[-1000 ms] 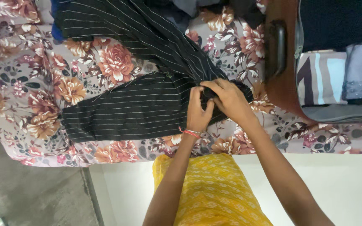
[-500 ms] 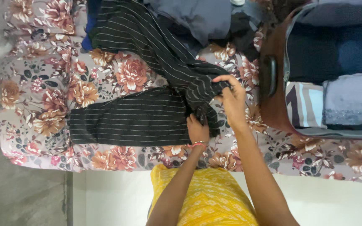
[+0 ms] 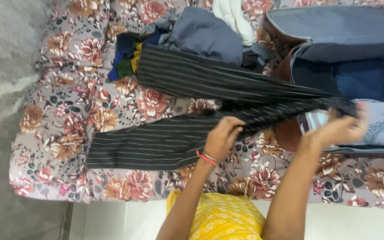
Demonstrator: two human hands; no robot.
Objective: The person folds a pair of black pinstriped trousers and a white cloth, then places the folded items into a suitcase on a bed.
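Observation:
A pair of black pinstriped trousers (image 3: pixel 165 142) lies spread on a bed with a floral sheet (image 3: pixel 81 115). My left hand (image 3: pixel 222 137) pinches the fabric near the middle of the garment. Blurred with motion, my right hand (image 3: pixel 341 130) grips the waist end and holds it stretched out to the right, over the edge of an open suitcase (image 3: pixel 356 49). One trouser leg runs toward the upper left, the other lies flat toward the left.
A heap of clothes, grey (image 3: pixel 205 38), white (image 3: pixel 234 15) and dark blue (image 3: pixel 123 55), sits at the far side of the bed. The suitcase holds folded blue and striped garments. A grey floor (image 3: pixel 1 66) lies to the left, a pale floor strip (image 3: pixel 121 220) below.
My right hand has pulled the trousers' waist end out to the right, toward the suitcase, stretching the fabric. The left hand stays on the middle. The view has shifted and come closer.

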